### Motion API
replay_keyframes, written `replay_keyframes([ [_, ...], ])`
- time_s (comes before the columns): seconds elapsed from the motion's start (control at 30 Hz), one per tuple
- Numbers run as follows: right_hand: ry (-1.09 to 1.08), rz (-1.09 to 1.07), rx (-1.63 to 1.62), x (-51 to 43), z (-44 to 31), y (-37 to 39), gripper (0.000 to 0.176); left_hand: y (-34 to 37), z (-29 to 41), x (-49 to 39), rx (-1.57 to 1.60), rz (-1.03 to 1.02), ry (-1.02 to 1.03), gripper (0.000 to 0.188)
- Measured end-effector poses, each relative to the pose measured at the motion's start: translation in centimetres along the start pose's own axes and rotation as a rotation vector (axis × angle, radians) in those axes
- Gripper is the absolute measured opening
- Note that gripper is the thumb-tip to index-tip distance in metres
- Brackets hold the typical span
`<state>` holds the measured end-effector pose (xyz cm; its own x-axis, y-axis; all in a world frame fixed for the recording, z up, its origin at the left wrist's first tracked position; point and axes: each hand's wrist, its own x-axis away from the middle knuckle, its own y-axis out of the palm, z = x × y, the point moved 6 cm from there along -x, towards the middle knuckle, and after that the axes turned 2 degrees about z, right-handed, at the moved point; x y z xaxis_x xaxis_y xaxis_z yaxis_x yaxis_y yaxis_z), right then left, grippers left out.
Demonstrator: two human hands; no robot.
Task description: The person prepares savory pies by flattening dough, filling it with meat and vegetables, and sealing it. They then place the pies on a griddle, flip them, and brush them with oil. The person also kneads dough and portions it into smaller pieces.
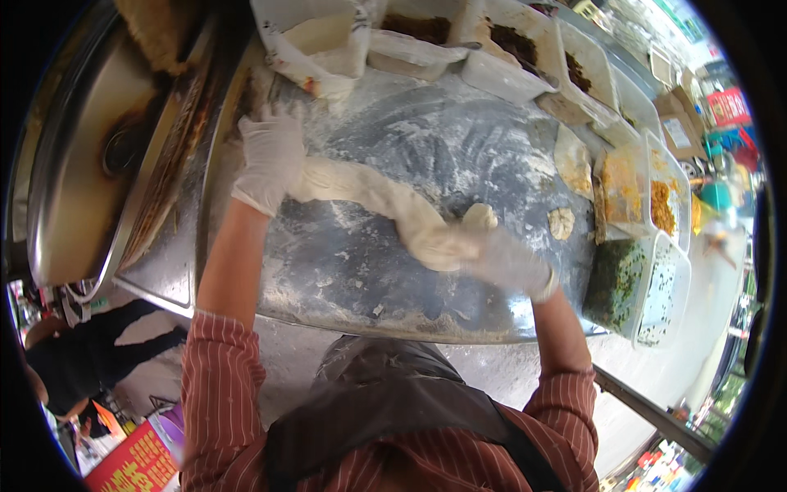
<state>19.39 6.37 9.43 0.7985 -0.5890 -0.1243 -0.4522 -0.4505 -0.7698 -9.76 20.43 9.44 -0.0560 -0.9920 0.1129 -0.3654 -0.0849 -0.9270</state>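
Note:
A long rope of pale dough (369,190) lies curved across a floured metal worktop (344,258). My left hand (270,154), in a thin translucent glove, is on the dough's left end; its fingers point away from me, and the grip beneath the palm is hidden. My right hand (507,261), gloved too and blurred, is closed around the dough's right end. Just beyond that end sits a small lump of dough (480,216). Farther right, a flat dough scrap (561,224) rests on the metal.
Plastic tubs of dark filling (421,61) line the far edge, beside a flour tub (332,64). On the right stand tubs of orange filling (663,209) and chopped greens (616,283). A round metal griddle lid (80,184) is at the left. A person (86,363) is at the lower left.

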Motion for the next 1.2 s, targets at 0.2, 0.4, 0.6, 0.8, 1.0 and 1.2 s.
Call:
replay_keyframes([
  [0.2,0.461,0.205,0.488,-3.4,9.4,0.0,0.059,-1.8,16.3,1.8,0.671,0.211,0.567,0.071],
  [0.4,0.434,0.032,0.321,8.8,-1.7,7.2,0.072,3.0,13.6,15.3,0.426,0.103,0.994,0.078],
  [0.6,0.428,0.099,0.449,9.2,-4.6,6.8,0.075,1.9,10.7,21.7,0.472,0.064,0.833,0.080],
  [0.8,0.307,0.173,0.395,3.4,1.5,2.5,0.050,4.1,10.0,12.6,0.470,-0.223,0.457,0.071],
  [1.0,0.281,0.261,0.752,8.4,2.4,-4.3,0.038,4.0,2.2,16.2,0.752,0.119,0.245,0.102],
  [1.2,0.236,0.314,0.289,0.1,0.4,-5.4,0.034,2.3,-0.9,13.6,0.881,0.500,-0.004,0.075],
])
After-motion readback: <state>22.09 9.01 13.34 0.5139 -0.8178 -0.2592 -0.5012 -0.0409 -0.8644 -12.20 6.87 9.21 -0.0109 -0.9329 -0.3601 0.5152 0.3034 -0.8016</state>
